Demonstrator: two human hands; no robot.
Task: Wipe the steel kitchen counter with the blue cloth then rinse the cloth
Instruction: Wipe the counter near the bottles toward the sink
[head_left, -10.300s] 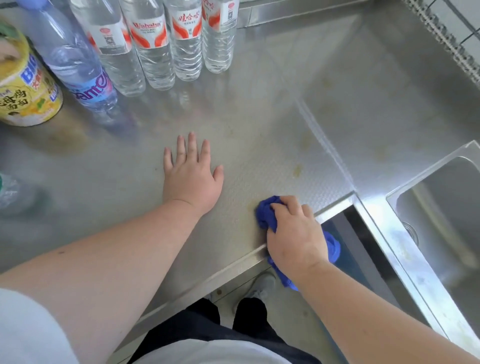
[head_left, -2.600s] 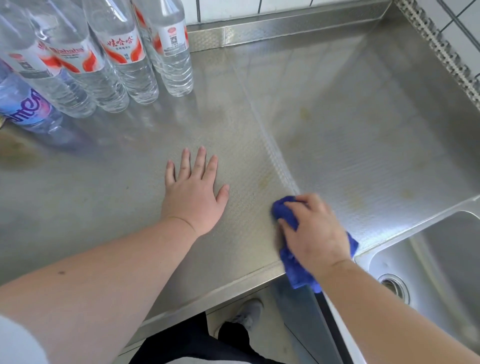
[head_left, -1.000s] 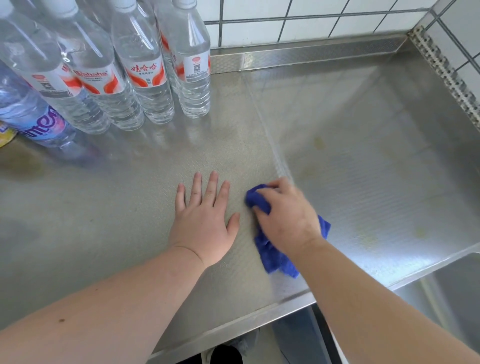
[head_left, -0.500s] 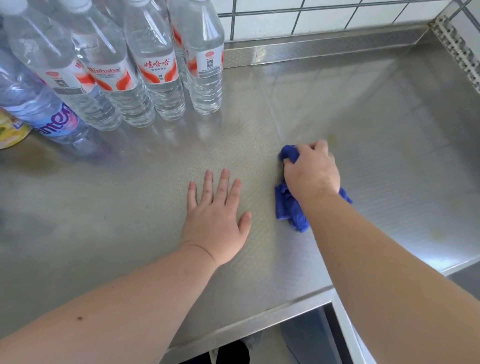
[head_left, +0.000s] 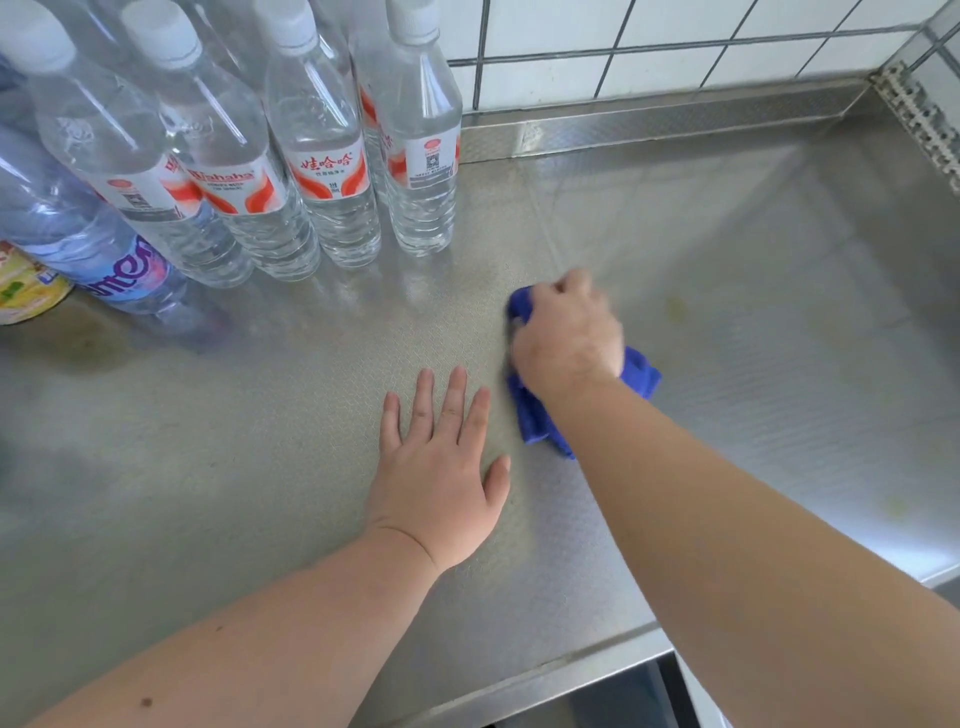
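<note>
Clearly "Wahaha" on bottle labels (head_left: 228, 183)

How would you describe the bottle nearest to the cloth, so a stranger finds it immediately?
Look at the row of clear water bottles at the steel counter's back left. Take the rightmost bottle, nearest the tiled wall; its label shows a printed code square.

White tiled wall (head_left: 675, 47) with dark grout, brightly lit.
</note>
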